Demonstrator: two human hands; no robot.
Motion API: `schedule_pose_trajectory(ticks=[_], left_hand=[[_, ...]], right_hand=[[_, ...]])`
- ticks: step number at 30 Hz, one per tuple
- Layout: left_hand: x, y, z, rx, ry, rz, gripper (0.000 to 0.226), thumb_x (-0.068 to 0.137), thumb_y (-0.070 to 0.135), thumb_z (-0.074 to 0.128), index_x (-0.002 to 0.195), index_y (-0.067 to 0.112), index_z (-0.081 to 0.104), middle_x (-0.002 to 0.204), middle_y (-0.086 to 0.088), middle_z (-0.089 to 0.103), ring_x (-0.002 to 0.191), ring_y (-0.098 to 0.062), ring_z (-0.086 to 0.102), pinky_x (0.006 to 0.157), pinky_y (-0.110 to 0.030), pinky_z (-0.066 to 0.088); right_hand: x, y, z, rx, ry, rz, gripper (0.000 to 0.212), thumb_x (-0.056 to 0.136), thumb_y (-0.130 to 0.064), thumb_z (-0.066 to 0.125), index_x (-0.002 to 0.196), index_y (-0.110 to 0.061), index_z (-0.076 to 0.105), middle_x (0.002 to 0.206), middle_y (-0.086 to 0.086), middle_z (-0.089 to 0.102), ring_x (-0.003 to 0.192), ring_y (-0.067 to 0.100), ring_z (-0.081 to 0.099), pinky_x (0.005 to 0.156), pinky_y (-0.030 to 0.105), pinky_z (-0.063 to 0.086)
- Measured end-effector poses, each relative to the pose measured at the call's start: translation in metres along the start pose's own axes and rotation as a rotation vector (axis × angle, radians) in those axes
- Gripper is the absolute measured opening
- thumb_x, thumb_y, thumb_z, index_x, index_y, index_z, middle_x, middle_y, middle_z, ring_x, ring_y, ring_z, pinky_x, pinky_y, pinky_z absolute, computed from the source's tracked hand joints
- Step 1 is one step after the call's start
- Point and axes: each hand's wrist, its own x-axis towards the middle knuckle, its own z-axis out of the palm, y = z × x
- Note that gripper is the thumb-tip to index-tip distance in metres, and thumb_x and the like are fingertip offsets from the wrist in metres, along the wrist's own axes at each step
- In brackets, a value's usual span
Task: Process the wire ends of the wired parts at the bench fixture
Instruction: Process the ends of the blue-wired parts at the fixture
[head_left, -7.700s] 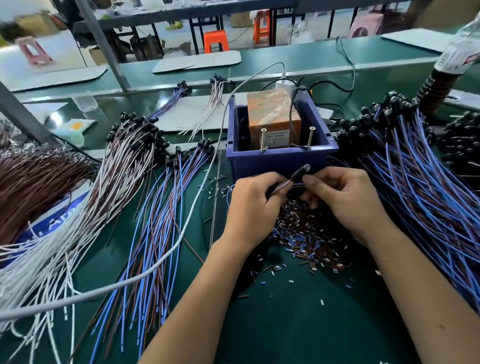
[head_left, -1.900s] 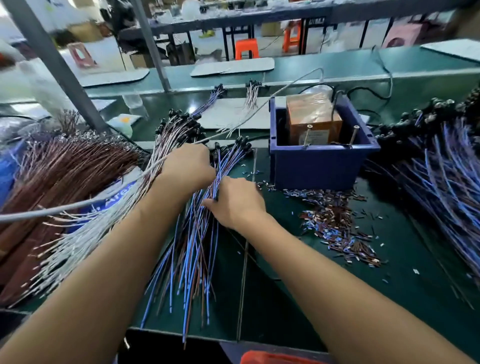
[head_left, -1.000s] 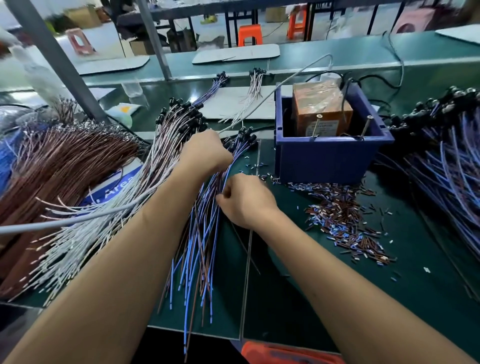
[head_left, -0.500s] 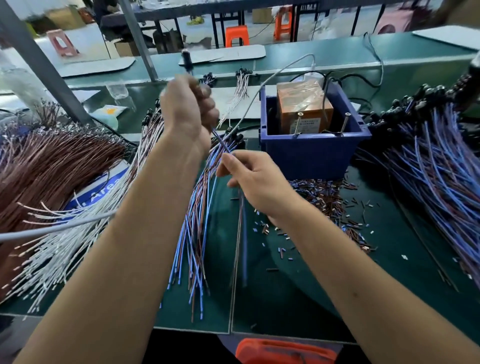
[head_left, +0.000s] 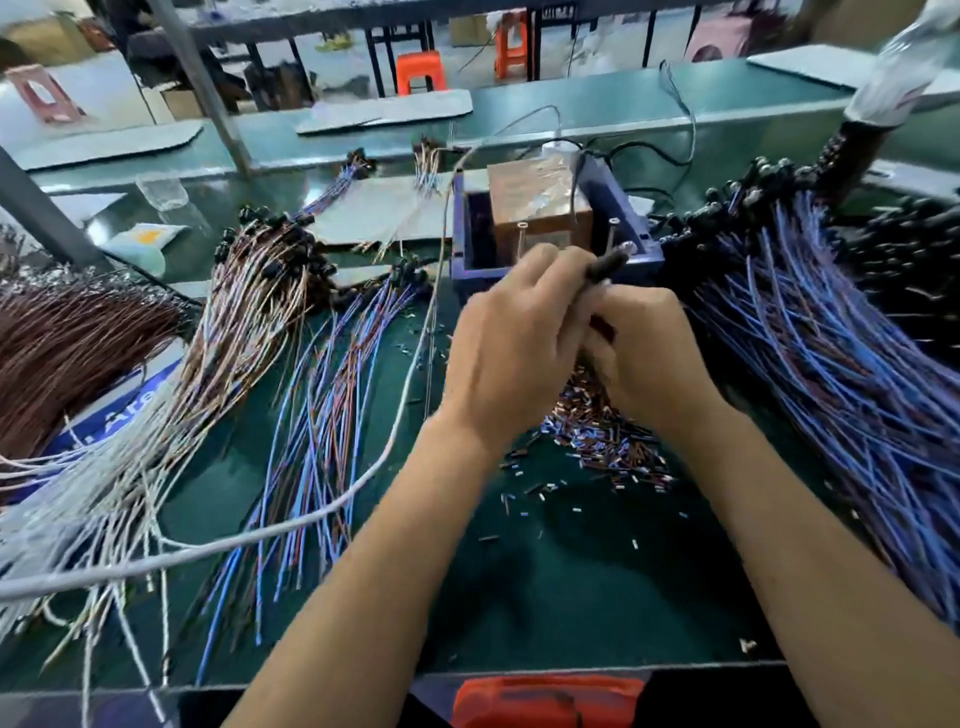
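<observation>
My left hand (head_left: 514, 343) and my right hand (head_left: 649, 353) meet in front of the blue fixture box (head_left: 636, 208). Together they hold one wired part (head_left: 608, 265); its black cylindrical head sticks up past my fingers toward the box's front wall. The part's wire ends are hidden between my hands. Inside the box sits an orange-brown block (head_left: 540, 202), with two upright metal pins (head_left: 521, 236) at its front. Below my hands lies a heap of cut insulation bits (head_left: 602, 441).
A fan of blue and brown wired parts (head_left: 322, 415) lies left of centre, a white-wired fan (head_left: 156, 441) and a brown bundle (head_left: 72, 338) farther left. A large blue pile (head_left: 831, 364) fills the right. A grey cable (head_left: 291, 525) crosses the green bench (head_left: 571, 582).
Both hands moved right from the left fan, carrying one picked part, and came together at the front of the blue box. My view swung right with them.
</observation>
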Motion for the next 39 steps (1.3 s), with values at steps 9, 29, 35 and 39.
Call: schedule_pose_trajectory(ticks=[9, 29, 35, 39], left_hand=[[-0.024, -0.022, 0.025, -0.061, -0.075, -0.131, 0.021, 0.099, 0.027, 0.06, 0.105, 0.007, 0.064, 0.091, -0.005, 0.071, 0.081, -0.031, 0.064, 0.068, -0.046, 0.05], [-0.03, -0.027, 0.03, -0.156, 0.061, -0.221, 0.026, 0.098, 0.02, 0.07, 0.077, 0.009, 0.06, 0.065, 0.008, 0.054, 0.058, -0.016, 0.047, 0.055, -0.032, 0.035], [-0.031, -0.027, 0.031, -0.29, 0.059, -0.355, 0.029, 0.098, 0.02, 0.069, 0.074, 0.005, 0.061, 0.063, -0.002, 0.063, 0.059, -0.025, 0.056, 0.058, -0.041, 0.045], [-0.031, -0.027, 0.032, -0.411, 0.02, -0.421, 0.029, 0.096, 0.017, 0.07, 0.069, 0.009, 0.062, 0.063, 0.0, 0.066, 0.061, -0.025, 0.061, 0.063, -0.043, 0.05]], right_hand=[[-0.013, 0.012, -0.003, 0.112, -0.013, 0.085, 0.013, 0.091, -0.015, 0.075, 0.102, -0.012, 0.082, 0.095, 0.001, 0.08, 0.089, 0.02, 0.075, 0.077, 0.043, 0.058], [-0.011, 0.02, 0.001, 0.569, 0.116, 0.473, 0.021, 0.093, -0.028, 0.077, 0.083, -0.01, 0.076, 0.066, 0.002, 0.073, 0.053, 0.006, 0.059, 0.054, 0.019, 0.046], [-0.011, 0.022, -0.002, 0.657, 0.111, 0.504, 0.028, 0.094, -0.032, 0.077, 0.07, -0.018, 0.074, 0.059, 0.004, 0.068, 0.047, 0.009, 0.051, 0.049, 0.019, 0.042], [-0.011, 0.025, -0.007, 0.665, 0.101, 0.492, 0.028, 0.094, -0.031, 0.077, 0.07, -0.017, 0.073, 0.055, 0.003, 0.066, 0.045, 0.008, 0.048, 0.047, 0.018, 0.04]])
